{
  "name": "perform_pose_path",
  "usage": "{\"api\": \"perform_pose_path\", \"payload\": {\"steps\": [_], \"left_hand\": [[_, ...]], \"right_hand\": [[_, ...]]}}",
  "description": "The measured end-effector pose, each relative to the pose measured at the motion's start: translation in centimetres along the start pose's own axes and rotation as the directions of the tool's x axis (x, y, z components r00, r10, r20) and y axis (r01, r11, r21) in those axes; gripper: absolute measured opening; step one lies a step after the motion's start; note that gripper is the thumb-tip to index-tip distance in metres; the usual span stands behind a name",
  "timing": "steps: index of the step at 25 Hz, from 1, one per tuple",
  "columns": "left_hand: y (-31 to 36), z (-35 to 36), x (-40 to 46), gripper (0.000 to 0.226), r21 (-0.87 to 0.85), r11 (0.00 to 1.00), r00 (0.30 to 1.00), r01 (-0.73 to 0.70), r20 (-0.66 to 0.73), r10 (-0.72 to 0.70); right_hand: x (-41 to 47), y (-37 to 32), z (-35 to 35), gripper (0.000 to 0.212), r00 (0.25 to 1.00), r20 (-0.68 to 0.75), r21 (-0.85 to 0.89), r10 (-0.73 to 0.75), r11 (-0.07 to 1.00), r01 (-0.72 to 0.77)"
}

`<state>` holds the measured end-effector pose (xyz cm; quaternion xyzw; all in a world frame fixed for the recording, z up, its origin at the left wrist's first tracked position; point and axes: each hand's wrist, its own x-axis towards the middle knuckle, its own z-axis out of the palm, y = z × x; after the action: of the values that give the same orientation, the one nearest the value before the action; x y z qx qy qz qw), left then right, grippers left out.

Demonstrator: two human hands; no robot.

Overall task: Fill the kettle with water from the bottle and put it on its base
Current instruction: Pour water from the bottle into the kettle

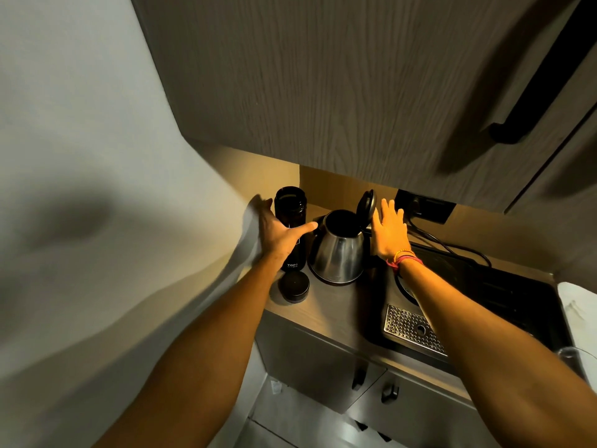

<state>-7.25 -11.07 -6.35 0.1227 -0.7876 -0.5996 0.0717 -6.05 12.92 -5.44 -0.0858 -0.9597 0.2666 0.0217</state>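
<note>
A steel kettle (pixel 337 253) stands on the counter with its black lid (pixel 367 204) flipped up and its mouth uncovered. Its base is hard to make out under it. Left of it stands a dark bottle (pixel 289 210), uncapped, with its round black cap (pixel 294 287) lying on the counter in front. My left hand (pixel 279 232) is open, spread in front of the bottle, the thumb reaching toward the kettle's spout; I cannot tell if it touches the bottle. My right hand (pixel 389 231) is open, fingers up, just right of the kettle beside the raised lid.
A black sink (pixel 504 299) with a perforated metal tray (pixel 412 328) lies to the right. A black cable (pixel 452 245) runs from a wall socket (pixel 424 205) behind the kettle. A wood cabinet (pixel 355 92) hangs low overhead. A pale wall closes the left side.
</note>
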Motion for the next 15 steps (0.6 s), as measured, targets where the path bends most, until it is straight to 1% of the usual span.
{"api": "perform_pose_path", "payload": {"steps": [2,4,5,7,10,15], "left_hand": [[-0.3,0.1,0.2,0.099,-0.09,0.996,0.999,0.016,0.047,-0.012],[-0.8,0.2,0.3,0.087,-0.111,0.992,0.998,0.052,0.053,-0.046],[-0.8,0.1,0.3,0.083,-0.103,0.993,0.997,0.059,0.046,-0.054],[-0.8,0.2,0.3,0.078,-0.089,0.994,0.998,0.061,0.039,-0.057],[-0.6,0.2,0.4,0.073,-0.09,0.994,0.998,0.058,0.023,-0.057],[0.0,-1.0,0.9,0.069,-0.017,0.999,0.999,0.04,0.015,-0.04]], "right_hand": [[0.0,0.0,0.0,0.061,1.0,-0.018,0.038,0.007,0.999,-0.007],[0.1,0.1,-0.1,0.063,0.999,-0.03,0.063,0.014,0.998,-0.012],[0.1,0.1,-0.1,0.063,1.0,-0.028,0.048,0.009,0.999,-0.007],[0.2,0.3,-0.1,0.063,1.0,-0.02,0.004,-0.01,1.0,0.01],[0.2,0.2,-0.2,0.062,1.0,-0.017,0.003,-0.018,1.0,0.018],[0.0,0.5,-0.2,0.061,1.0,0.016,-0.029,-0.023,0.999,0.024]]}}
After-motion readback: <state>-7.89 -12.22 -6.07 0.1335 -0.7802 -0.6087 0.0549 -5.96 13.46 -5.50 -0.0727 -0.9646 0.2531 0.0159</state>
